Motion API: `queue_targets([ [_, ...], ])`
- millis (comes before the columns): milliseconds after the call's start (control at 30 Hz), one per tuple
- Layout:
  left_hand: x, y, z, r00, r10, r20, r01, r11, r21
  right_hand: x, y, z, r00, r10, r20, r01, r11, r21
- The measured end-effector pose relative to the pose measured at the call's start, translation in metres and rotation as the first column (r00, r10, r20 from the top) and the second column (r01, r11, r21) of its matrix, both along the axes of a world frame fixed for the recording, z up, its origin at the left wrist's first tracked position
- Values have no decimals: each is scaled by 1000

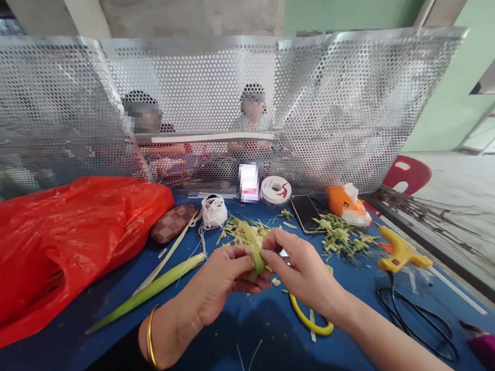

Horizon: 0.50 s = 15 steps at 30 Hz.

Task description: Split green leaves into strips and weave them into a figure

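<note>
Both of my hands meet over the middle of the blue table. My left hand, with a gold bangle at the wrist, is closed round a folded green leaf piece. The thumb and fingers of my right hand pinch the same piece from the right. Yellow-handled scissors lie under and beside my right hand, their blades mostly hidden. Leaf scraps are heaped just beyond my hands. To the left lies a long pointed green leaf.
A red plastic bag covers the left side. White string, a ribbon spool, a dark phone, tissues and a yellow glue gun surround the work area. Two people sit behind the perforated metal screen.
</note>
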<state>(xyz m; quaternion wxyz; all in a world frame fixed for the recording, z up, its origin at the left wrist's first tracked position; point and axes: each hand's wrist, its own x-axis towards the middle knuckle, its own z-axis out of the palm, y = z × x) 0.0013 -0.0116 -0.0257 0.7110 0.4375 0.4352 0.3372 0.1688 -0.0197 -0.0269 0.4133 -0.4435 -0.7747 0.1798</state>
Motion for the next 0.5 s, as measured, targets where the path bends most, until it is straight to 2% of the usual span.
queue_targets([
  [167,2,-1,4,995,51,82,-46,997,-56,0,-2,4,992,112,-60,-105,988,113],
  [367,1,0,3,981,129,145,-118,990,-81,5,0,2,977,187,100,-211,907,364],
  [500,1,0,0,978,118,170,-105,991,-85,8,-2,-3,977,146,153,-202,858,472],
])
